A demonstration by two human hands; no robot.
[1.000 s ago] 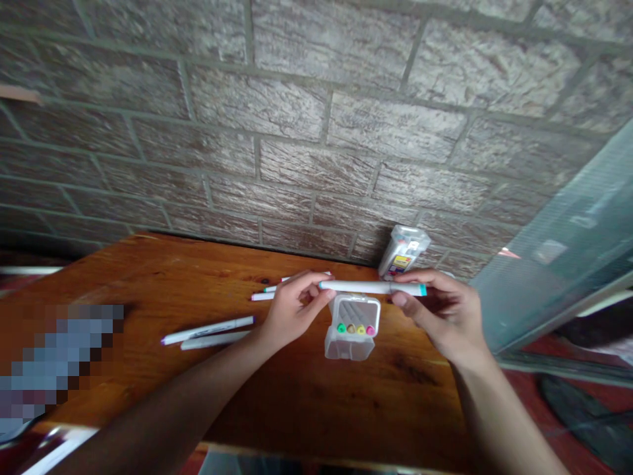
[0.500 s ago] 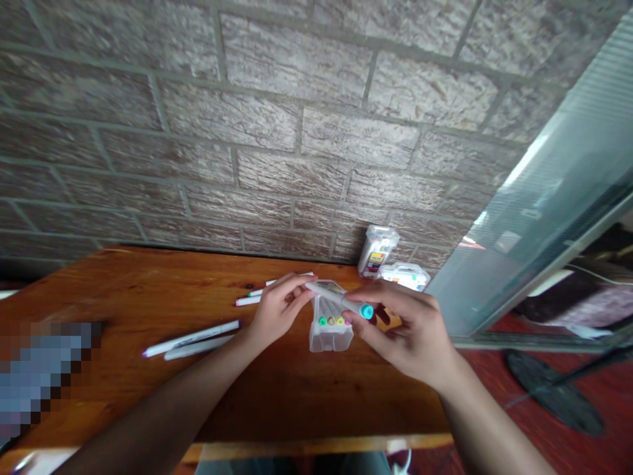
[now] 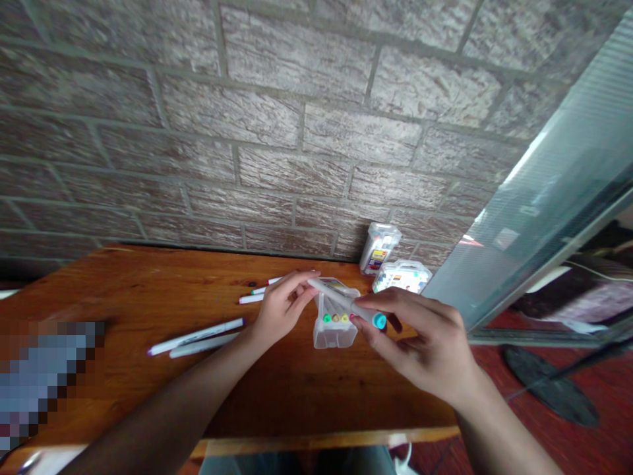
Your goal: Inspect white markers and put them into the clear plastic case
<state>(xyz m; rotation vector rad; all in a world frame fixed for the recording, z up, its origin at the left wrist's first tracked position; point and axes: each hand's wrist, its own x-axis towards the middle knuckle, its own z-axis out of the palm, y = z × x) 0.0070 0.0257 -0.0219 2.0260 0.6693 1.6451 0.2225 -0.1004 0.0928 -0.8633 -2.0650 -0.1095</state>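
Note:
A white marker (image 3: 332, 292) with a turquoise end is held aslant above a clear plastic marker box (image 3: 335, 338). My right hand (image 3: 420, 343) pinches it near the turquoise end between thumb and fingers. At the other, plain end, the thumb and fingertips of my left hand (image 3: 284, 307) close around the marker's tip. Inside the box, below the held marker, several markers lie side by side, their green, tan, yellow and pink ends (image 3: 335, 318) facing me. My left fingers partly cover the box's left side.
Two loose markers (image 3: 196, 336) lie left of my left forearm; several more (image 3: 252, 299) lie behind my left hand. By the brick wall (image 3: 267, 171) stand an upright clear case (image 3: 380, 248) and a second clear case (image 3: 403, 276). A pixelated patch covers the wooden table's (image 3: 316, 396) left side.
My right hand and the marker's turquoise end have shifted slightly right and down. The left hand keeps its place at the other end. The view has moved a little.

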